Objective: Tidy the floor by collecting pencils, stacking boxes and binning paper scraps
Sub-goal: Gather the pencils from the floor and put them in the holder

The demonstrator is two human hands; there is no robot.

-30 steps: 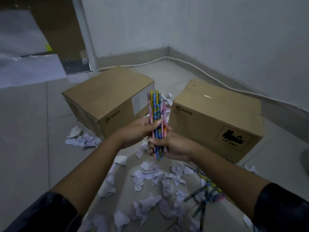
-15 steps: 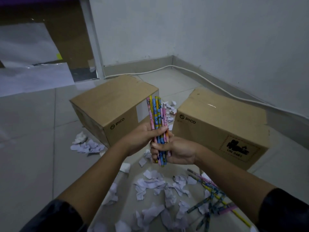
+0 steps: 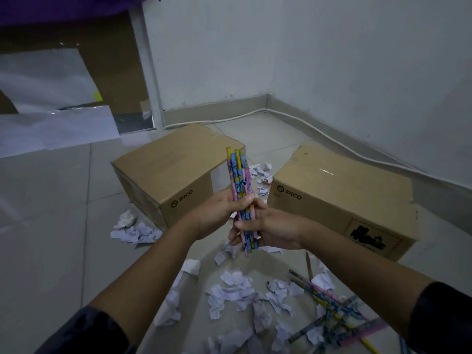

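Observation:
An upright bundle of colourful pencils [image 3: 238, 175] stands in front of me, held by both hands. My left hand [image 3: 217, 210] grips its middle from the left. My right hand [image 3: 270, 228] wraps around its lower end. More pencils [image 3: 332, 310] lie loose on the floor at the lower right, partly under my right forearm. Two brown PICO cardboard boxes sit apart on the tiles, the left box [image 3: 166, 172] and the right box [image 3: 344, 198]. Torn white paper scraps [image 3: 235, 290] litter the floor below my hands.
More scraps [image 3: 135, 231] lie by the left box, and others [image 3: 260, 175] between the boxes. A white cable [image 3: 281, 116] runs along the baseboard of the white walls. White sheets [image 3: 51, 118] cover the floor at the far left by a doorway.
The view has tilted up, so boxes and hands sit lower in frame. Both hands still hold the pencil bundle, which leans slightly more to the left at its top.

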